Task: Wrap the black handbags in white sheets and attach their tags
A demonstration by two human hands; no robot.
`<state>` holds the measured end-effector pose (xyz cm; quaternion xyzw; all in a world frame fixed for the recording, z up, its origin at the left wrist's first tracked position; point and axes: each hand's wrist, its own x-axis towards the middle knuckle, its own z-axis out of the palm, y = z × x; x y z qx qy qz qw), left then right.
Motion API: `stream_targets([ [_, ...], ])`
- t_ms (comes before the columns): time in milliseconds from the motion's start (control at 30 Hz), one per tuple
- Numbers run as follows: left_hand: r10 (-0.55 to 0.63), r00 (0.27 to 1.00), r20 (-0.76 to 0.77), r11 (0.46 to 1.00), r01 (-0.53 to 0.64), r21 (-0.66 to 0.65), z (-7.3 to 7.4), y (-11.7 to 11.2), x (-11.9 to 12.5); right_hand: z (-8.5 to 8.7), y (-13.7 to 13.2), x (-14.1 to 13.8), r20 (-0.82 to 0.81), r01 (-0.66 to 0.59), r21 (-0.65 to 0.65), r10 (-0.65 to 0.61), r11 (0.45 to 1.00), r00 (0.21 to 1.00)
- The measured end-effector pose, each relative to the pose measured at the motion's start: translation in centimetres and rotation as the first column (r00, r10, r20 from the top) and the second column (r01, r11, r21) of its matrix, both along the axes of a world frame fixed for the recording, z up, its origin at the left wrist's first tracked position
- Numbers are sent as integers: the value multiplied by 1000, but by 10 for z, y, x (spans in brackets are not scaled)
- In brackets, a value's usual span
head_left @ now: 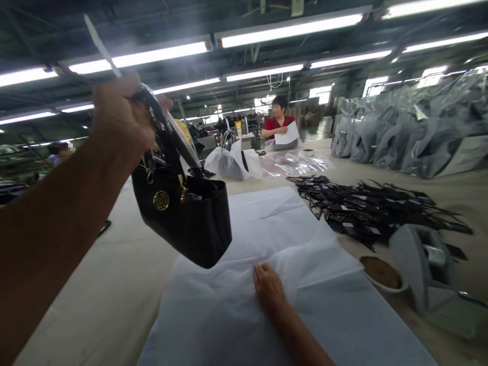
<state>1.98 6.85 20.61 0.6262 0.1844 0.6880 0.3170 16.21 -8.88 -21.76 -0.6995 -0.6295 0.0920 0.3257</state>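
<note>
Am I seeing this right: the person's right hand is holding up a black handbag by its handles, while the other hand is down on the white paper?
Not quite: it's the left hand that holds up the black handbag by its handles, so the right hand is the one down on the white paper. The head view shows this.

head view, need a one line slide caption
Left hand holds a black bag by its handles above white paper; right hand rests on the paper.
</note>
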Motion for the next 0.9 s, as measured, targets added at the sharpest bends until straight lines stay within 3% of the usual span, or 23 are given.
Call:
stream_targets([
  [100, -62, 984, 170, 967, 101, -233, -18, -10, 14, -13, 1, 5, -275, 122, 160, -75, 980, 958],
  [233, -112, 983, 144, 884, 165, -439, -64, -21, 24, -20, 3, 16, -584, 386, 203, -205, 900, 786],
  [333, -192, 979, 66, 861, 201, -468, -93, -31, 29, -19, 2, 20, -607, 402, 165, -229, 901, 761],
  [467, -261, 944, -203, 898, 159, -411, -115, -51, 16, -18, -1, 21, -607, 401, 112, -257, 909, 752],
  [533, -180, 931, -319, 940, 68, -333, -132, -60, -4, -17, -2, 21, -619, 402, 87, -267, 912, 739],
  [600, 24, 934, -356, 970, -109, -220, -160, -64, -31, -17, -2, 21, -622, 404, 81, -271, 911, 735],
  [667, 308, 916, -256, 914, -360, -189, -198, -65, -59, -16, -2, 21, -619, 403, 102, -259, 910, 742],
  [700, 404, 886, -227, 855, -454, -251, -220, -63, -72, -17, -2, 21, -618, 402, 118, -249, 908, 745],
  [733, 413, 871, -265, 812, -485, -326, -242, -62, -82, -17, -2, 21, -618, 401, 132, -241, 906, 748],
  [767, 358, 874, -329, 784, -473, -401, -264, -60, -90, -17, -2, 21, -616, 399, 140, -236, 906, 751],
  [833, 99, 884, -456, 726, -378, -574, -300, -58, -99, -17, -1, 20, -609, 396, 145, -234, 907, 758],
  [900, -121, 858, -500, 670, -301, -678, -327, -56, -100, -18, -1, 20, -590, 387, 146, -234, 911, 773],
])
